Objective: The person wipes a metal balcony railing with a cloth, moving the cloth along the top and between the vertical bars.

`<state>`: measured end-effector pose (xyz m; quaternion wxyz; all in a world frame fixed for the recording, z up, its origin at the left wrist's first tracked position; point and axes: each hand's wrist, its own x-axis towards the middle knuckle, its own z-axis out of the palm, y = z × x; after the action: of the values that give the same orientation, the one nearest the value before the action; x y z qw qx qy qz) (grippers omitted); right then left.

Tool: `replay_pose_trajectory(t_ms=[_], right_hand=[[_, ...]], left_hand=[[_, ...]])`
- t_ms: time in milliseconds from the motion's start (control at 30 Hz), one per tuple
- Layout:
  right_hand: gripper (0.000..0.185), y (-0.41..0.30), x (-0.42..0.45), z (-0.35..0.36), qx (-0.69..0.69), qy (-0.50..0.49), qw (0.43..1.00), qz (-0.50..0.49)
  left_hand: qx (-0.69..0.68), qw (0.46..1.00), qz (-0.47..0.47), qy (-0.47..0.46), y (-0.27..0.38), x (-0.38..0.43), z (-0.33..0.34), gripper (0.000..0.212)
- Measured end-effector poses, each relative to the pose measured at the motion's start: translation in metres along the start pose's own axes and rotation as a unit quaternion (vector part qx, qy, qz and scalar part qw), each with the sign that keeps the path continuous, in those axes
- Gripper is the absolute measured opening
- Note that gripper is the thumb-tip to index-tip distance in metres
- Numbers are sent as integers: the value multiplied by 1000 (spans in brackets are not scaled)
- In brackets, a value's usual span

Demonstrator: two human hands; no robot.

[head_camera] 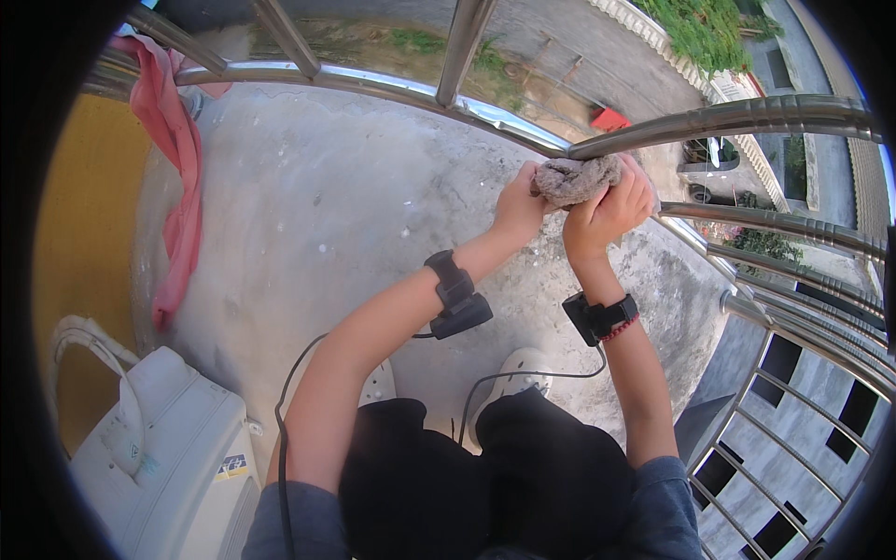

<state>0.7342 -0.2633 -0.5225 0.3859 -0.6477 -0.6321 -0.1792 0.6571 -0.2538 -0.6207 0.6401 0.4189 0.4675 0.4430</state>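
Note:
A grey-brown cloth (577,180) is bunched up between my two hands at the corner of the stainless steel railing (518,126). My left hand (521,203) grips its left end, with the wrist below and to the left. Around its right side curl the fingers of my right hand (612,203), close against the corner post and rails. Part of the cloth and some fingertips are hidden behind the hands. Both wrists carry black strapped devices with cables.
A pink cloth (183,189) hangs from the railing at the left, beside a yellow wall (98,203). Below it stands a white air-conditioner outdoor unit (168,448) with wrapped pipes. The concrete floor (301,210) ends at the railing, above a yard far below.

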Motion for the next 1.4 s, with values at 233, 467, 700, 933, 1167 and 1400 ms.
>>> replay_pose_trajectory(t_ms=[233,467,700,933,1167,1400], right_hand=[[44,6,-22,24,-25,63,997,-39],[18,19,13,-1,3,14,999,-49],[17,25,40,-19,82,-85,992,45],[16,22,0,-106,401,79,888,211],[30,65,45,-162,383,256,864,204],[31,98,75,-121,505,55,791,341]], left_hand=[[-301,927,-84,-207,26,45,-30,27],[-112,947,-185,-236,60,-4,-6,32],[227,900,-233,-291,114,-34,-5,48],[450,868,159,-136,172,-88,25,39],[500,711,494,11,222,-65,107,37],[369,861,347,-40,180,-62,126,60]])
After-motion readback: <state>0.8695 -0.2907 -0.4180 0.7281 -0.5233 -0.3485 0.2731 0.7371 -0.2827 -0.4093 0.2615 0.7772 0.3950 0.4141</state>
